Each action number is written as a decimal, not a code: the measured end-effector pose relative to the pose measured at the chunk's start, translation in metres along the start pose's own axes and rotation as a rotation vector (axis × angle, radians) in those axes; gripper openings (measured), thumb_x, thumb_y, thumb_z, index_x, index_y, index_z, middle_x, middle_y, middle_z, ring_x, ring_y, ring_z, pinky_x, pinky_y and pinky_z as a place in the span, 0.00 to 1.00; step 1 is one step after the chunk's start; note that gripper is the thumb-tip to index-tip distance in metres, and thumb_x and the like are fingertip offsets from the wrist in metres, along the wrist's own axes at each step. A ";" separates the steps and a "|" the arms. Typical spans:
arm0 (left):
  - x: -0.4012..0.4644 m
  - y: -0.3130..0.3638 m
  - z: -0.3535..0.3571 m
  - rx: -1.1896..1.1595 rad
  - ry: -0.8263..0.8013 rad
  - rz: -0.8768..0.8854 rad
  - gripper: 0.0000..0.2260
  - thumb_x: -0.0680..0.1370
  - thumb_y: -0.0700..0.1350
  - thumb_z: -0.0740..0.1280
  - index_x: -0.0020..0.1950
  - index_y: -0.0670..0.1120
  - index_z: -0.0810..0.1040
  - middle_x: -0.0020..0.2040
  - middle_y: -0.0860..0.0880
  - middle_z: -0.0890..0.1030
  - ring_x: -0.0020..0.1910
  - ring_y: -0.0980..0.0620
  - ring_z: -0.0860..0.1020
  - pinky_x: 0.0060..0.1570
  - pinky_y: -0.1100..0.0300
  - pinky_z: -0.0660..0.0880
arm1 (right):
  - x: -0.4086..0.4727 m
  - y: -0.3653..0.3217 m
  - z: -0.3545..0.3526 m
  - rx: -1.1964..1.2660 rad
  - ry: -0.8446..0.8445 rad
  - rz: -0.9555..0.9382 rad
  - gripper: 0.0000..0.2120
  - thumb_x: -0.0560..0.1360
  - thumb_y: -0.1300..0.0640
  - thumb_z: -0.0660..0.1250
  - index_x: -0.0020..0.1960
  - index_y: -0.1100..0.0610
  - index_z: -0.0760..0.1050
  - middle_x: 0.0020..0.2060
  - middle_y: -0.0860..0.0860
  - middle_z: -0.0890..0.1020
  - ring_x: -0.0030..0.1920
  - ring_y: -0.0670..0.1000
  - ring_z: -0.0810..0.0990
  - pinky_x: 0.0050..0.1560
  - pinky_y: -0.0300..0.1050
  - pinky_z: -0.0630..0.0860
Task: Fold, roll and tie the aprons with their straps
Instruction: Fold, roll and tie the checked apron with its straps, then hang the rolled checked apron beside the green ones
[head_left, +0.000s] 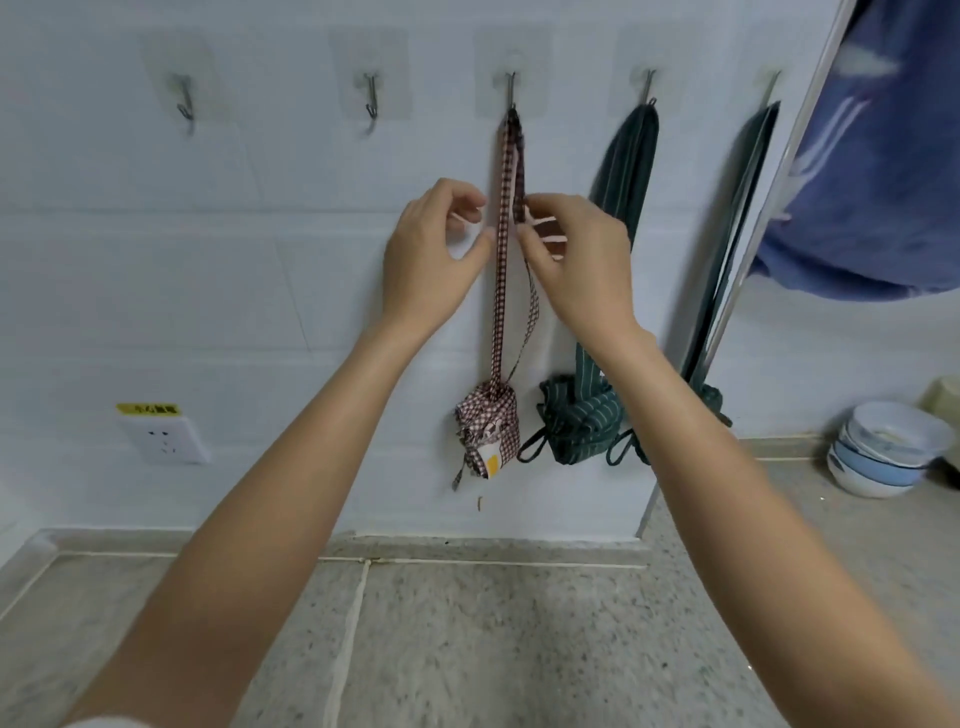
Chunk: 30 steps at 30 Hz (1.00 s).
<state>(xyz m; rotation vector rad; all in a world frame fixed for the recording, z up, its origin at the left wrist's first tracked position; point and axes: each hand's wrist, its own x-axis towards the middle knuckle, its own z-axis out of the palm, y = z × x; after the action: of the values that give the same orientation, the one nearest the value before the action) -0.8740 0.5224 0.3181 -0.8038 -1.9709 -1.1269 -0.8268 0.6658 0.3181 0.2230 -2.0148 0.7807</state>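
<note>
Nearest lies the speckled grey stone counter (467, 639), and both bare forearms reach up over it toward the white tiled wall (208, 291). The left hand (431, 260) hovers just beside the long red-and-white checked fabric strap (501, 270), fingers loosely curled around nothing I can see, thumb tip near the strap's edge. The right hand (576, 254) pinches the strap's other strand between thumb and fingertips, just under the hook.

Lower on the wall hangs the rolled red-and-white checked apron bundle (491, 431), already tied and dangling by its strap from the middle metal wall hook (511, 91). It looks light and soft; the roll would squash under a firm squeeze, and the thin strap is limp and liable to slide, so the strap close to the hook seems the best place to hold.

Just beside it hangs a rolled dark green striped apron bundle (579, 426), tied likewise. Further right, stacked white and blue bowls (883, 449) sit on the counter.
</note>
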 end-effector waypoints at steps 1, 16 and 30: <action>-0.010 -0.004 -0.002 -0.027 -0.018 -0.064 0.10 0.72 0.47 0.68 0.52 0.48 0.74 0.45 0.57 0.78 0.45 0.56 0.76 0.48 0.58 0.74 | -0.014 0.002 -0.001 0.011 0.013 0.012 0.13 0.75 0.57 0.64 0.58 0.59 0.77 0.50 0.53 0.81 0.46 0.48 0.81 0.48 0.44 0.79; -0.152 -0.045 0.047 -0.017 -0.379 -0.529 0.26 0.70 0.49 0.74 0.64 0.48 0.69 0.58 0.51 0.77 0.55 0.52 0.77 0.52 0.57 0.74 | -0.188 0.019 0.021 -0.091 -0.140 0.054 0.13 0.73 0.65 0.59 0.56 0.62 0.76 0.56 0.55 0.77 0.57 0.52 0.75 0.57 0.36 0.69; -0.137 -0.065 0.012 -0.244 -0.641 -0.438 0.24 0.70 0.46 0.74 0.64 0.54 0.73 0.56 0.55 0.79 0.50 0.60 0.80 0.48 0.66 0.77 | -0.184 0.038 0.056 0.094 -0.363 0.592 0.13 0.79 0.53 0.61 0.58 0.61 0.73 0.44 0.53 0.81 0.43 0.54 0.80 0.38 0.46 0.72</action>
<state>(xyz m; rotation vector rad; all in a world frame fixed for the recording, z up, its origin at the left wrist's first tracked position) -0.8530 0.4829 0.1728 -0.9731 -2.6673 -1.5171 -0.7825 0.6342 0.1291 -0.2088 -2.4255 1.2764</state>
